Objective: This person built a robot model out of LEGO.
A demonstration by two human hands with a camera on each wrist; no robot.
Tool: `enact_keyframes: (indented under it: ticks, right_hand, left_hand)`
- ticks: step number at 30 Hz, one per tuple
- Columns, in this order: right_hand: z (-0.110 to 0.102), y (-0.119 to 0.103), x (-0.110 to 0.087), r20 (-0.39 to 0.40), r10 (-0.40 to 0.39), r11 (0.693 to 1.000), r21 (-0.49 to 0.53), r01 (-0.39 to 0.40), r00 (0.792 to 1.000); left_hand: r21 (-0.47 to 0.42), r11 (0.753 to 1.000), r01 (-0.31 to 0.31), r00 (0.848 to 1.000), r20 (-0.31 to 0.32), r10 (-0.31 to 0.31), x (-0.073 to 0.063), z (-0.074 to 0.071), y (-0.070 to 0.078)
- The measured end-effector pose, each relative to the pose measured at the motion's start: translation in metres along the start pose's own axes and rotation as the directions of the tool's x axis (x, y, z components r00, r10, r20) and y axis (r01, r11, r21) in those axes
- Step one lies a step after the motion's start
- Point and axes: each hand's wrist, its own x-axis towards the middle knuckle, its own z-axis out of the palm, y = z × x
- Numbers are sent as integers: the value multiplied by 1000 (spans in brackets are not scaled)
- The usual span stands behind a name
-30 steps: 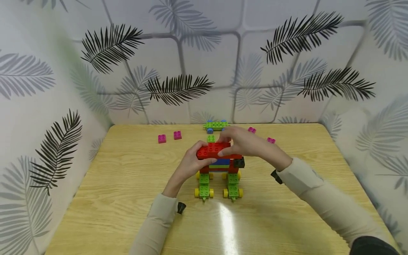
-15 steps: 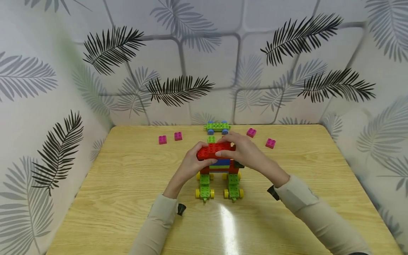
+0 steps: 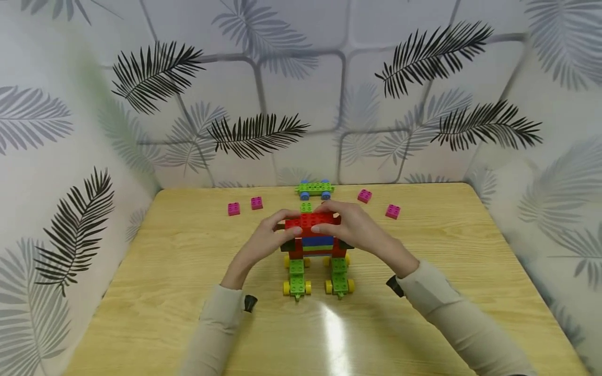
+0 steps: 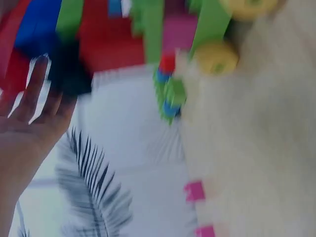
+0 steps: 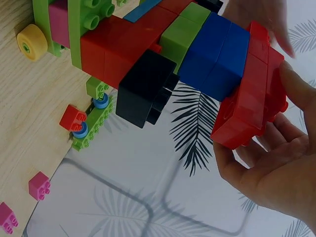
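On the table stands a toy figure of building blocks, with green wheeled legs, a blue middle and red bricks across its top. My right hand holds the right end of the red bricks, thumb in front and fingers behind, as the right wrist view also shows. My left hand is at their left end with its thumb by the front edge. In the blurred left wrist view its fingers are spread. Black bricks stick out at the sides of the figure.
Behind the figure a green wheeled base with blue wheels stands at the table's back edge. It carries a red brick and a green brick. Pink bricks lie to its left and right. A patterned wall rises behind.
The right hand has come lower and closer onto the red bricks' right end. The left hand has slid left and loosened from the left end, uncovering the black brick there.
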Motion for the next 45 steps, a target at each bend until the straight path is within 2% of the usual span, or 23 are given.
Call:
enact_keyframes:
  ticks: [3, 4, 6, 8, 11, 13, 15, 19, 22, 25, 28, 31, 32, 35, 38, 41, 45]
  right_hand:
    - [0, -1, 1, -12, 3, 1000, -19, -3, 1000]
    - [0, -1, 1, -19, 10, 1000, -26, -10, 1000]
    - [-1, -1, 2, -29, 15, 999, -39, -16, 999]
    - [-1, -1, 3, -26, 17, 999, -42, -18, 1000]
    - [1, -1, 4, -4, 26, 999, -40, -27, 1000]
    - [2, -1, 4, 15, 34, 999, -36, -33, 999]
    - [3, -1, 4, 27, 43, 998, -37, -42, 999]
    - [6, -1, 3, 30, 48, 998, -35, -47, 998]
    - [8, -1, 4, 32, 50, 998, -29, -49, 998]
    - [9, -1, 4, 42, 55, 998, -17, -54, 998]
    - [8, -2, 5, 45, 52, 999, -10, -51, 998]
    - [5, -1, 4, 43, 52, 999, -6, -52, 998]
    - [5, -1, 4, 42, 51, 999, -7, -50, 998]
    - [2, 0, 4, 40, 53, 999, -9, -53, 998]
    - [1, 0, 4, 34, 54, 999, -9, -53, 998]
    - [0, 0, 3, 24, 46, 999, -7, -46, 999]
    - [-1, 1, 1, 23, 37, 999, -7, -37, 999]
  left_hand:
    - [73, 997, -10, 995, -103, 17, 3, -33, -4]
    - [122, 992, -12, 988, -154, 31, 5, -44, -8]
    - [208, 978, 34, 967, -253, 20, 10, -66, -21]
    - [309, 945, 104, 945, -328, 3, 14, -86, -40]
    - [427, 877, 222, 927, -370, -54, 16, -105, -70]
    - [492, 822, 286, 925, -366, -103, 15, -111, -87]
    - [531, 781, 329, 926, -342, -158, 15, -112, -99]
    - [602, 707, 370, 927, -287, -241, 19, -110, -115]
    - [637, 661, 397, 918, -258, -302, 20, -107, -124]
    - [655, 627, 421, 905, -255, -341, 14, -105, -129]
    - [684, 612, 397, 917, -261, -302, 9, -102, -132]
    - [695, 619, 366, 931, -273, -244, 7, -98, -133]
    - [689, 632, 355, 935, -276, -225, 7, -97, -134]
    - [650, 680, 340, 937, -292, -191, 6, -93, -130]
    - [595, 743, 305, 940, -311, -137, 7, -88, -118]
    - [543, 807, 231, 941, -335, -44, 7, -82, -93]
    - [449, 889, 90, 936, -342, 78, -2, -70, -42]
